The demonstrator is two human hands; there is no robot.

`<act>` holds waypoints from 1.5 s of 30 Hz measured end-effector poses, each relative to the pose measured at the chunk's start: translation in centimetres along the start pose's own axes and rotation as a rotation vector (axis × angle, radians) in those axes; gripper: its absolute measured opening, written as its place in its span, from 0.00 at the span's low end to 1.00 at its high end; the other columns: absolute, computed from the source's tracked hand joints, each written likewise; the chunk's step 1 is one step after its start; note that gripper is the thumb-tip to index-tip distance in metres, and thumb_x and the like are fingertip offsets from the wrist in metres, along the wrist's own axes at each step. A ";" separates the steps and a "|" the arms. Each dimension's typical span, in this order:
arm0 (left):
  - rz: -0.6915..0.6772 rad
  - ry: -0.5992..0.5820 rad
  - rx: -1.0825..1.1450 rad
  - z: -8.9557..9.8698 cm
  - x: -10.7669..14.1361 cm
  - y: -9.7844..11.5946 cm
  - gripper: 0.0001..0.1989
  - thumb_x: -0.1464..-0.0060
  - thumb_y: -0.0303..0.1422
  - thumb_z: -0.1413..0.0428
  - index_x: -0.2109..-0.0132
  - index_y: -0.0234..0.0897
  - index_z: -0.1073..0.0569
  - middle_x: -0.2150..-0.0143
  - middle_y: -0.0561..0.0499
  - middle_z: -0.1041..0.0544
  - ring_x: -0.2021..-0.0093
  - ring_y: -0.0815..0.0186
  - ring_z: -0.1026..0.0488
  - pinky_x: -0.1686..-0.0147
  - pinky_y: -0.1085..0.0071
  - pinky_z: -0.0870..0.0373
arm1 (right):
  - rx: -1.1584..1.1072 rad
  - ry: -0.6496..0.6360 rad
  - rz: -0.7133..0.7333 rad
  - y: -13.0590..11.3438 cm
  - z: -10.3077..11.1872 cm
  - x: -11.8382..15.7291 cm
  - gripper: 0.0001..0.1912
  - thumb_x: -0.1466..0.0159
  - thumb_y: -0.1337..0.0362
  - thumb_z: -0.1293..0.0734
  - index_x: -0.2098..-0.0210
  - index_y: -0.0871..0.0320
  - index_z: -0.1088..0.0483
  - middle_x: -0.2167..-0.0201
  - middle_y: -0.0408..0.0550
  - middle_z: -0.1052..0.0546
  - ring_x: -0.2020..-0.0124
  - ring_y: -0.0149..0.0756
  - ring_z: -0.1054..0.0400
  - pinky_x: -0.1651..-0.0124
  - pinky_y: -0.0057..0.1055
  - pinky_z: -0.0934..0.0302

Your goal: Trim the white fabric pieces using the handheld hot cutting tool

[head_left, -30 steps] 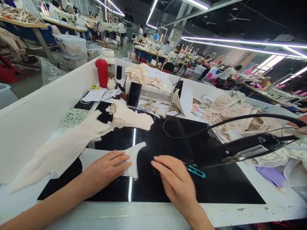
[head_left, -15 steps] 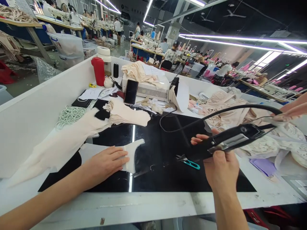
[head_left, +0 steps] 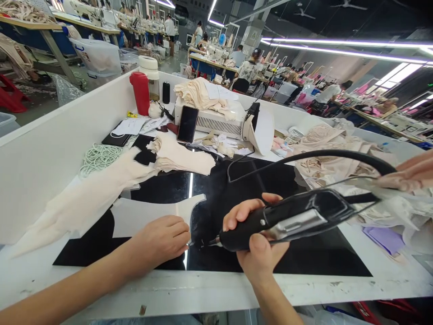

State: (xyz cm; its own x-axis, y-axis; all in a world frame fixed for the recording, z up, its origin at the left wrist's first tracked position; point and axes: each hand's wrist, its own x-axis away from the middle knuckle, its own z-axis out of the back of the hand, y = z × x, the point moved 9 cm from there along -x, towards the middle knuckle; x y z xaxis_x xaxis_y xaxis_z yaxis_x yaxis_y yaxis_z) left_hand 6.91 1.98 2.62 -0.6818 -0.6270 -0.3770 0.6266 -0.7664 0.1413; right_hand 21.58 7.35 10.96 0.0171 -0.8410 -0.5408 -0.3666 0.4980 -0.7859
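Clock centred on the black mat (head_left: 324, 259), 12 at the far side. Far 9: I log a long cream cloth (head_left: 77, 205), rumpled, spilling off the mat's edge. 10: pale green cord (head_left: 101, 158) in a loose tangle. Inner 9: the white cut piece (head_left: 142, 216), flat on the mat, its flared end toward centre.

8: left hand (head_left: 165, 237), fingers curled down over that flared end at its near edge; from my feed I can't tell whether they pinch it or only press. 11: a stack of cream pieces (head_left: 186, 155), and beyond it a phone (head_left: 188, 124), propped up.

Inner 4: right hand (head_left: 260, 253), wrapped firmly round the black handheld tool (head_left: 280, 219), thumb on the near side. I have the tool tilted, tip low, just beside the left fingertips; tip contact unclear. 2: beige garments (head_left: 334, 153), heaped. Outer 3 to 4: a folded lilac cloth (head_left: 385, 239). Outer 3: another person's hand (head_left: 411, 174) at the tool's cable end; its grip I can't tell.
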 end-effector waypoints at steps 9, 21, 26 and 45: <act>0.023 0.038 0.110 0.6 -0.2 -0.4 0.08 0.30 0.25 0.49 0.58 0.37 0.27 0.62 0.50 0.23 0.60 0.63 0.25 0.53 0.66 0.26 | -0.036 -0.010 0.022 0.9 -3.0 1.1 0.25 0.35 0.48 0.27 0.44 0.46 0.37 0.69 0.39 0.31 0.76 0.32 0.34 0.78 0.29 0.32; 0.032 0.078 0.197 1.1 -0.2 -0.6 0.12 0.28 0.24 0.52 0.58 0.36 0.25 0.62 0.50 0.21 0.60 0.65 0.24 0.52 0.67 0.26 | -0.033 -0.045 0.013 2.2 -3.6 1.3 0.24 0.34 0.50 0.27 0.44 0.45 0.38 0.67 0.39 0.32 0.74 0.32 0.34 0.74 0.30 0.31; 0.074 0.082 0.220 1.5 -0.4 -1.1 0.11 0.27 0.27 0.51 0.58 0.36 0.25 0.61 0.49 0.21 0.59 0.65 0.24 0.55 0.69 0.26 | -0.068 -0.050 0.033 1.9 -3.8 1.2 0.23 0.34 0.52 0.27 0.44 0.46 0.37 0.68 0.39 0.31 0.74 0.32 0.33 0.76 0.29 0.32; 0.061 0.068 0.261 1.0 -0.5 -1.4 0.06 0.31 0.23 0.46 0.56 0.37 0.26 0.58 0.50 0.21 0.55 0.64 0.24 0.48 0.68 0.28 | 0.008 -0.059 0.042 1.8 -3.9 1.2 0.23 0.33 0.50 0.29 0.44 0.45 0.38 0.70 0.38 0.31 0.76 0.32 0.34 0.76 0.30 0.32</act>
State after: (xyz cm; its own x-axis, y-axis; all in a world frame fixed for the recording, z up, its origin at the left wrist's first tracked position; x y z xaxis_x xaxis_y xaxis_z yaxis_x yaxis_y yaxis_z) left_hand 5.96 3.19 3.55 -0.6130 -0.6691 -0.4202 0.5415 -0.7431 0.3933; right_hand 17.35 6.40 10.09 0.0564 -0.8054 -0.5900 -0.3610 0.5345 -0.7642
